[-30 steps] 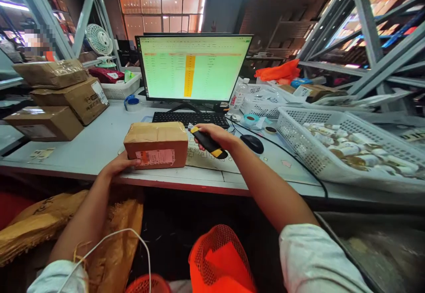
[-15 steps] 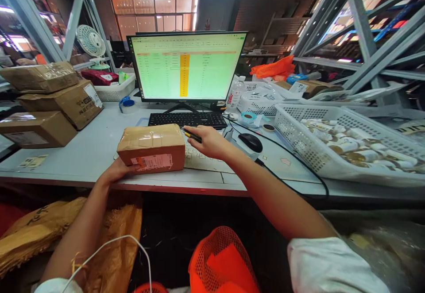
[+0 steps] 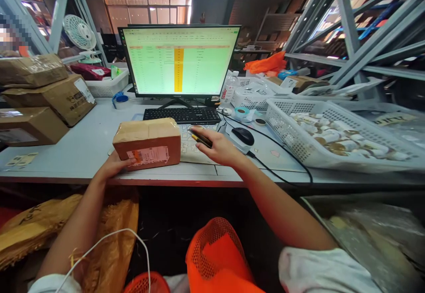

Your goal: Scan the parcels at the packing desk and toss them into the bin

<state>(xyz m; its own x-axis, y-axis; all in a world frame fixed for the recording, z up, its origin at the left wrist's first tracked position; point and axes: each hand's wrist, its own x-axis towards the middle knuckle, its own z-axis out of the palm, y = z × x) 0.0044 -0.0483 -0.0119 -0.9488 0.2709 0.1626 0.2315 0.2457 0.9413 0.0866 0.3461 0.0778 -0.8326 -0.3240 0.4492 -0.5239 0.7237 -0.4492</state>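
Note:
A taped cardboard box [image 3: 149, 140] sits on the desk in front of the keyboard, with a white and orange label on its near side. My left hand [image 3: 116, 164] grips its lower left end, thumb on the front by the label and the other fingers hidden behind. In my right hand [image 3: 217, 144] is a yellow and black utility knife [image 3: 202, 139], fingers wrapped round it. Its tip points left, a short gap from the box's right side. That hand hovers over the patterned mat [image 3: 195, 156], left of the black mouse [image 3: 243, 136].
A monitor [image 3: 149, 67] with a spreadsheet stands behind the keyboard [image 3: 182, 115]. Several cardboard boxes [image 3: 33, 125] are stacked at left. On the right, a white basket [image 3: 295, 144] holds many small rolls. A black cable [image 3: 282, 140] crosses the desk; orange mesh [image 3: 215, 253] lies below its edge.
My right hand has drawn the utility knife a little to the right, away from the box's top right edge. My left hand keeps its grip. The view has shifted slightly.

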